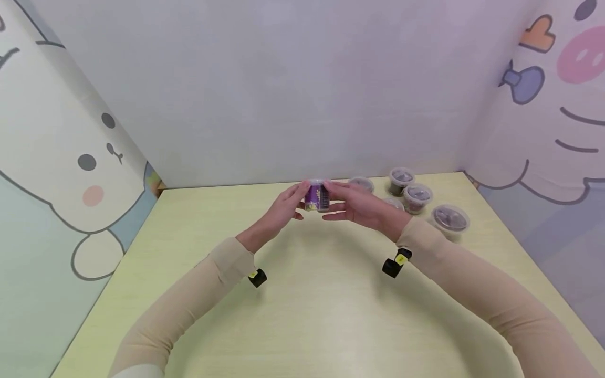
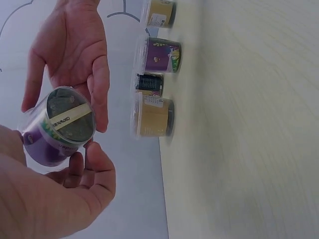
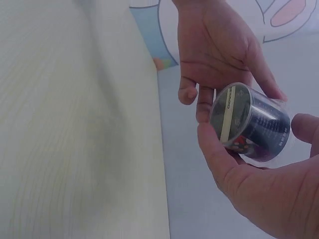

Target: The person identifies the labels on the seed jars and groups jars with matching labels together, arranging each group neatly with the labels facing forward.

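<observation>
I see a round, purple-labelled clear plastic cup [image 1: 316,196] between left hand [image 1: 282,207] and right hand [image 1: 357,203], both pinching it.

Five clear-lidded tubs [image 1: 418,195] stand grouped at the far right of a pale yellow, wood-grained tabletop [image 1: 321,320], two partly hidden; purple, tan and dark labels [image 2: 157,56] show on some.

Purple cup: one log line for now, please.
purple cup: held above table | left hand: grips cup | right hand: grips cup | other cups: standing on table, right side
</observation>
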{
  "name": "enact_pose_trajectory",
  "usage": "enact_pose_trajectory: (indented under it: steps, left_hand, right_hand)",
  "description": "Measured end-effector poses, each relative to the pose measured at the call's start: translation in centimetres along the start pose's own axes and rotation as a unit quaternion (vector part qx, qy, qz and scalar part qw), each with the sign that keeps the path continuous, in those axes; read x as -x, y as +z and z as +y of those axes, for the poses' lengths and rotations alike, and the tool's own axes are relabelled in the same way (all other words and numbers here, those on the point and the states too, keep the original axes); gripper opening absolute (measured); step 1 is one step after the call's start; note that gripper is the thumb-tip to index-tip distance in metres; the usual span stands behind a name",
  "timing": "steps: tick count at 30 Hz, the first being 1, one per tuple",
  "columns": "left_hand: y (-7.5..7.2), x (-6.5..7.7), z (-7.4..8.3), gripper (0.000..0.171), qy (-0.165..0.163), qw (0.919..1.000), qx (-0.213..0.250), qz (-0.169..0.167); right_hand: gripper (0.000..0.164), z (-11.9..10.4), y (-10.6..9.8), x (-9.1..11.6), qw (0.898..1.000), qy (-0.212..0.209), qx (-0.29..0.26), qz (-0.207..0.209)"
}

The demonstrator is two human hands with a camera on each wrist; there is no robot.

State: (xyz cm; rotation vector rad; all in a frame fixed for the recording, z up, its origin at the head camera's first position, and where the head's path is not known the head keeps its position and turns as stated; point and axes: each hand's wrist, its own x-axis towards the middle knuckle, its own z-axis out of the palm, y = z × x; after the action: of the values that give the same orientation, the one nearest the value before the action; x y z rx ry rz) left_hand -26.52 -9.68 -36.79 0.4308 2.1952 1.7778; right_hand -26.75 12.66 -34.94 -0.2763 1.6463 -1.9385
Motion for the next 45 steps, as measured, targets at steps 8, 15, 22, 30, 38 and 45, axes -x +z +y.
enact_pose_trajectory:
  steps: [8,15,22,30,38,45]
  left_hand:
    - [0.6,-0.4,0.1,0.064,-0.006,0.9996,0.011,0.025]
    - [0.8,-0.2,-0.1,0.061,-0.01,0.9983,0.037,0.044]
    - [0.8,0.2,-0.2,0.053,-0.028,0.9984,0.03,0.038]
    - [-0.4,0.0,-0.1,0.059,-0.077,0.996,0.029,-0.035]
    - [-2.0,-0.9,0.2,0.057,-0.105,0.9849,0.096,-0.099]
    - [-2.6,-0.9,-0.3,0.053,-0.108,0.9812,0.097,-0.127]
  right_hand:
    - [0.058,-0.1,0.5,0.1,0.999,0.006,-0.053,0.009]
    - [0.051,-0.2,1.7,0.0,0.992,0.022,-0.125,0.027]
    - [0.046,-0.4,1.4,0.3,0.994,0.025,-0.088,0.061]
    - [0.043,0.2,0.7,0.7,0.994,0.042,-0.07,0.074]
    - [0.053,0.5,-0.1,0.7,0.996,0.03,-0.064,0.046]
    - [0.058,0.7,0.0,0.6,0.997,0.041,-0.058,0.043]
